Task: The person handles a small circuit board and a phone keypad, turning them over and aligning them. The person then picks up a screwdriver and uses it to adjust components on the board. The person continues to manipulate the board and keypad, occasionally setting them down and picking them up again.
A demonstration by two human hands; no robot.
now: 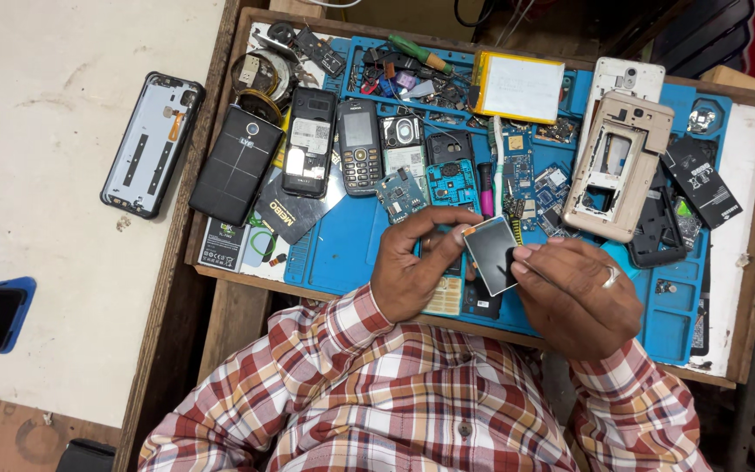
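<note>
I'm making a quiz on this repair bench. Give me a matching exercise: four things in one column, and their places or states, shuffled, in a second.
Things:
1. small dark screen
2. yellow battery
3. phone back shell
4. beige phone frame

Places or states:
A. lying on the white table, left of the wooden tray
B. held between the left hand and the right hand
C. at the far edge of the blue mat, near the middle
D. hollow, lying on the right part of the blue mat

Pairs: 1-B, 2-C, 3-A, 4-D
</note>
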